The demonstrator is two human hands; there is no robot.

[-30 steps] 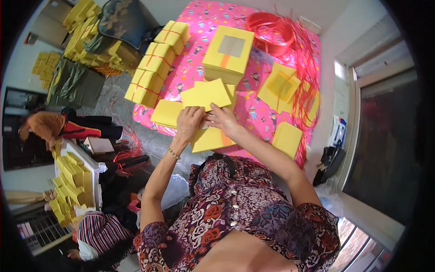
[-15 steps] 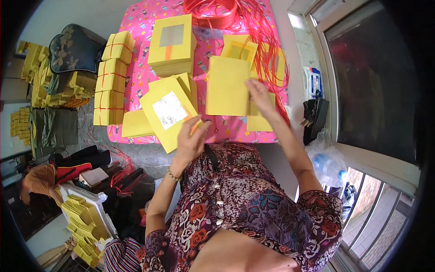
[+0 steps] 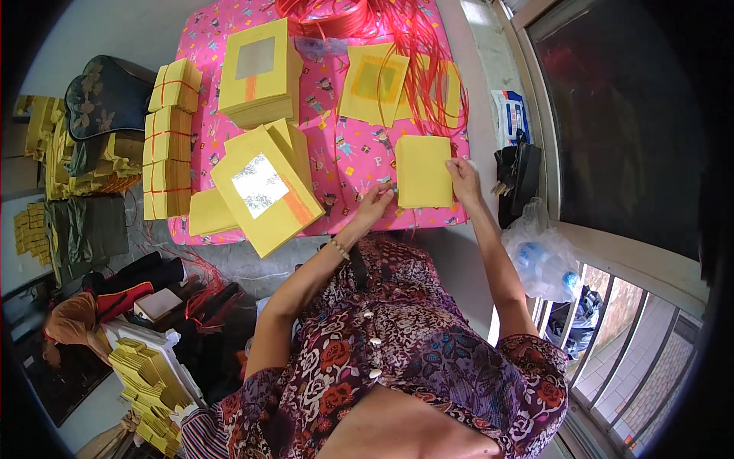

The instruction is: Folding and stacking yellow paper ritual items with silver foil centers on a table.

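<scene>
- The neat, plain yellow rectangular stack of what looks like paper or card [image 3: 423,173] lies near the near right corner of the table with the pink patterned plastic-looking cover [image 3: 350,167]; a sideways push from the left could carry it over the right edge.
- The bare right hand [image 3: 463,181] has its part-curled fingers at the stack's right side; whether it grips cannot be told. Uneven pressure there could skew the pieces.
- The bare left hand [image 3: 375,203], loosely curled with thumb and forefinger close together, is just beside the stack's left side; contact or a small thing between the fingertips cannot be made out. If only one side gets support, the layers could fan out.
- The loose, glossy red plastic strands [image 3: 430,86] trail from the far edge toward the stack; a finger or corner could snag them and drag pieces along.
- The slanted yellow rectangular pile with a shiny pale panel and orange band [image 3: 289,190] pokes a corner past the near edge; a brush from the left forearm could tip or turn it.
- The flat yellow sheets with darker central panels [image 3: 373,79] overlap beneath some strands, so a tug could shift them too.
</scene>
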